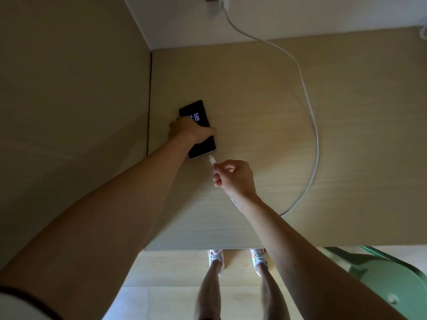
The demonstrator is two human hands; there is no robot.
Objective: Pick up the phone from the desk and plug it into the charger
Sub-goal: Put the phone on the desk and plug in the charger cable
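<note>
Head view looks straight down on a pale wood-grain desk [265, 100], set against a tan panel [69, 88] along its left edge and a white wall [300, 15] behind its far edge. Beyond the near edge, at the right, stands a green chair [388, 280], and the person's two white sneakers [216, 257] rest on the light floor just under that edge.

Both bare forearms reach over the near edge. A white charging cable [310, 116] runs from a white charger [225, 2] on the wall, drops onto the desk near the far edge, sweeps in a wide loop toward the right side, and curves back under the right wrist.

A black smartphone [201, 146] lies flat near the desk's left edge, screen up and lit with clock digits partly covered, its long axis slightly tilted. The left hand [189, 132] is laid over the phone's middle, fingers curled around its sides, grasping it against the desk.

The right hand [233, 176] is just beside the phone's near end, pinching the cable behind its white connector [211, 159]. The connector tip points at the phone's bottom edge, very close, with a small gap visible.
</note>
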